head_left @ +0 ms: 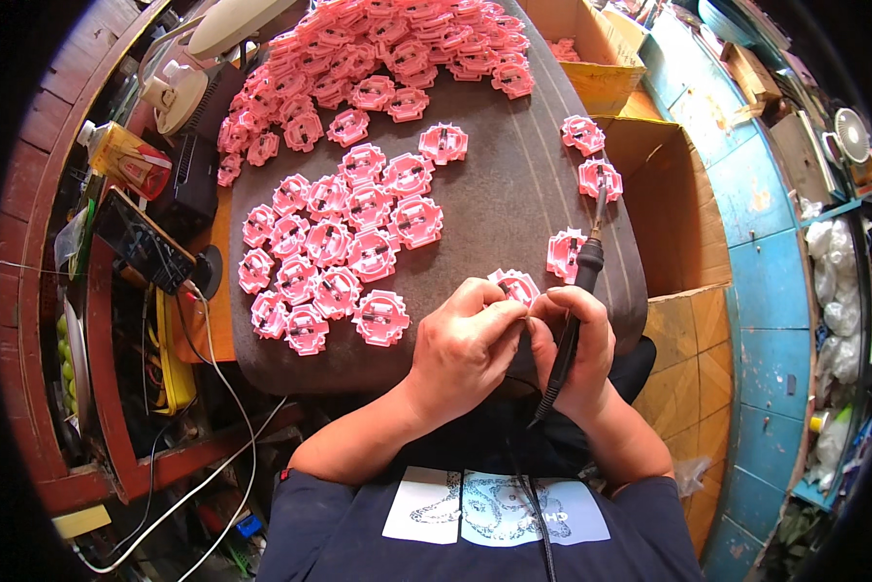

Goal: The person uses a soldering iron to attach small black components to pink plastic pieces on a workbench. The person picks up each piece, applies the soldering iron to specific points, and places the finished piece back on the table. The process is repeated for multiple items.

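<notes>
My right hand (585, 341) holds a black-handled soldering iron (589, 260) in the crook between thumb and forefinger, its metal tip pointing away over the pink parts at the right edge. My left hand (463, 335) is closed in a pinch, its fingertips meeting those of the right hand. Whatever lies between the fingertips is too small and hidden to name. Just beyond them sits a pink plastic part (514, 285), partly covered by the fingers. Another pink part (563, 254) lies beside the iron's handle. Several similar parts with dark pieces in their middles, such as one pink part (380, 317), lie left of my hands.
A large heap of pink parts (387, 48) covers the far end of the dark board (494, 194). Open cardboard boxes (683, 204) stand along the right. At the left are a phone (143, 238) on a stand, a bottle (130, 160) and white cables (232, 388).
</notes>
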{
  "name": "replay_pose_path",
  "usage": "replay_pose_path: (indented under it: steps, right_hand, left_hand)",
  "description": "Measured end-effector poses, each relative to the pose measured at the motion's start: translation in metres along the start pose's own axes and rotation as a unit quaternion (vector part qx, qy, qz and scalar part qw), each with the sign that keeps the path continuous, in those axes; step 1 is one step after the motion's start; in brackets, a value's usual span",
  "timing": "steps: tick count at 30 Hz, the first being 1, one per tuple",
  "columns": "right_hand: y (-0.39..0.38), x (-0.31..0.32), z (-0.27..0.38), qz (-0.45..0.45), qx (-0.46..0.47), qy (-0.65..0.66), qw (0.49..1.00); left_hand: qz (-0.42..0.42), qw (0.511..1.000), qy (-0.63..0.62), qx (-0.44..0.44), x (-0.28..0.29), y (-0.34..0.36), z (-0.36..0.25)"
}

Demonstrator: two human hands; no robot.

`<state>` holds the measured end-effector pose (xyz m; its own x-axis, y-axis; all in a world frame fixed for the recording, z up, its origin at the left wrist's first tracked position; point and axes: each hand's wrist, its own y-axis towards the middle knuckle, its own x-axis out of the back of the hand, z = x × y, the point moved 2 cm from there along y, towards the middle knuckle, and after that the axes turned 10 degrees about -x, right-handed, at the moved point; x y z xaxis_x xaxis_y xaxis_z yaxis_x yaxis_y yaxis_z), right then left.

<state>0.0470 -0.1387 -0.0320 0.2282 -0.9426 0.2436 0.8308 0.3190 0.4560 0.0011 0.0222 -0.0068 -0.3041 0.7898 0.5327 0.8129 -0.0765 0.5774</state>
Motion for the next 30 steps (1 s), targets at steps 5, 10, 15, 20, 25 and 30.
replay_pose_path:
  steps: [5,10,15,20,25,30]
  right_hand:
    - [0.002,0.007,0.005,-0.015,0.075,-0.092,0.993]
    - [0.0,0.01,0.013,-0.005,0.167,-0.137,0.976]
    - [0.0,0.007,0.007,0.004,0.166,-0.144,0.975]
    - [0.002,0.003,0.005,0.014,0.152,-0.123,0.981]
    - [0.0,0.008,0.008,0.0,0.145,-0.102,0.984]
    - [-0.008,0.042,0.014,0.032,0.143,-0.087,0.985]
  left_hand:
    - [0.009,0.999,-0.009,0.033,0.001,0.002,-0.003]
    - [0.012,0.999,0.0,0.043,0.002,0.003,-0.005]
    - [-0.012,1.0,0.0,0.023,0.002,0.003,-0.004]
    - [-0.022,0.998,-0.027,0.058,0.003,0.002,-0.005]
    - [-0.016,0.997,-0.027,0.072,0.002,0.002,-0.004]
    - [-0.017,0.999,-0.014,0.049,0.002,0.001,-0.001]
